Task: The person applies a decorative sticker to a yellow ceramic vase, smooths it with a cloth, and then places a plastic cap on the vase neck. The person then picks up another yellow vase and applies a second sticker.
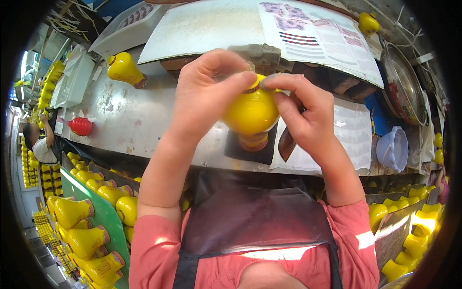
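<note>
A glossy yellow bulbous vase [251, 111] stands on a dark square pad [238, 152] at the near edge of the metal worktable [118, 108], in front of the person's chest. Its long axis runs roughly vertical: the narrow neck points up, the round body swells just below it, and the patterned foot rests down on the pad.

The left hand [206, 85] is curled at the neck, its thumb lying against the rim; the fingers beyond are partly blurred, so I cannot tell how firmly it grips. The right hand [312, 110] is half bent at the vase's right shoulder, index fingertip just beside the neck and thumb lower; whether it pinches anything I cannot tell.

A pale printed sheet [349, 130] lies right of the pad. Farther left, a second yellow vase [124, 69] has its neck toward the upper left.
</note>
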Demonstrator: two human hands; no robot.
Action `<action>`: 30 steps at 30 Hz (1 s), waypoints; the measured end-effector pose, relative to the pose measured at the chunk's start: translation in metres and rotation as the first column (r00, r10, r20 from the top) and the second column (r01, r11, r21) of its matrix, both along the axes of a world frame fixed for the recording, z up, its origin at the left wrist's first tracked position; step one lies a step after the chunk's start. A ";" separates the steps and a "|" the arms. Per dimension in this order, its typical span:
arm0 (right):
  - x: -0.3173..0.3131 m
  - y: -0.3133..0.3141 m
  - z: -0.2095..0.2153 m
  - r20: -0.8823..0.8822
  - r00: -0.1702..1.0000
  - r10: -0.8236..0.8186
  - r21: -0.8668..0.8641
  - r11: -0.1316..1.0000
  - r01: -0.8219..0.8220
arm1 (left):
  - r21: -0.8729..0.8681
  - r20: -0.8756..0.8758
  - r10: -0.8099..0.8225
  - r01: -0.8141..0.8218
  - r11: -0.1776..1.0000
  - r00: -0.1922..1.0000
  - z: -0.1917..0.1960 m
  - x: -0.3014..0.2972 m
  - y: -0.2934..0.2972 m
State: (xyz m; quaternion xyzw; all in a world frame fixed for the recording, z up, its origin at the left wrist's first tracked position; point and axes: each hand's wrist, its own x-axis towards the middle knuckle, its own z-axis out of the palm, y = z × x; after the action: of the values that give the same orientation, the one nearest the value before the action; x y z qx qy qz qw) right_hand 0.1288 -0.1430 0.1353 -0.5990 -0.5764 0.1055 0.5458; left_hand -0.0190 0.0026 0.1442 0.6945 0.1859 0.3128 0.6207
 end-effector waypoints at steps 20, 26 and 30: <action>-0.014 -0.015 -0.005 0.304 0.951 -0.059 0.187 0.982 0.001 | -0.087 0.112 -0.031 0.041 0.995 0.993 0.007 0.003 -0.014; -0.011 -0.014 -0.007 0.171 0.985 -0.016 0.148 0.989 -0.010 | 0.107 0.000 0.027 -0.026 0.994 1.000 0.008 0.000 -0.010; -0.006 -0.017 -0.006 0.113 0.993 -0.031 0.117 0.993 0.017 | -0.066 0.068 -0.044 0.048 0.997 0.997 0.005 -0.001 -0.010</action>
State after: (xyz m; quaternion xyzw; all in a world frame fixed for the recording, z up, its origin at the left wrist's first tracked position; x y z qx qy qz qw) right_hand 0.1231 -0.1601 0.1290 -0.5783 -0.6046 0.0307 0.5470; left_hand -0.0203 -0.0077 0.1490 0.6666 0.1597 0.3149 0.6565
